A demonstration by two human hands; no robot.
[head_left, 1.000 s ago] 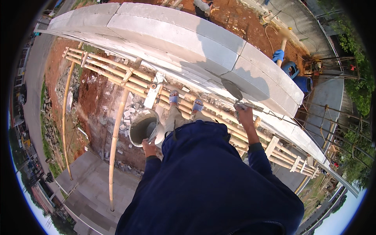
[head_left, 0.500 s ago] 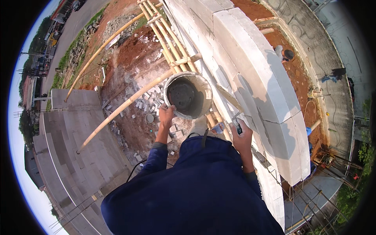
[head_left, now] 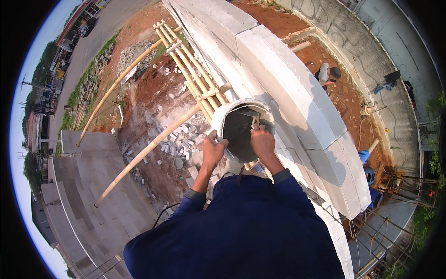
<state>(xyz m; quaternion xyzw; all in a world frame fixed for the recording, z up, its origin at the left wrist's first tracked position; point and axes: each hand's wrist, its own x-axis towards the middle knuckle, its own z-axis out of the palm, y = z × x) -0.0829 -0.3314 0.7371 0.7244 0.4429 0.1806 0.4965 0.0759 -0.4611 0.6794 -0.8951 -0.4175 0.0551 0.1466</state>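
A round bucket of wet grey mortar is tilted in front of me, its rim smeared pale. My left hand grips the near left rim, thumb on the inside. Over the right side of the bucket, my right hand is closed round the handle of a trowel. Its blade reaches into the bucket near the far inner wall; the handle is mostly hidden by my fingers.
A pale block wall curves along my right. Bamboo poles form scaffolding ahead, and a slanting pole runs to the left. Far below lies block rubble. A person is on the red earth beyond the wall.
My right hand has moved from beside the wall to the bucket, bringing the trowel into it. The bucket has shifted right and closer, tilting, with my left hand still on its rim.
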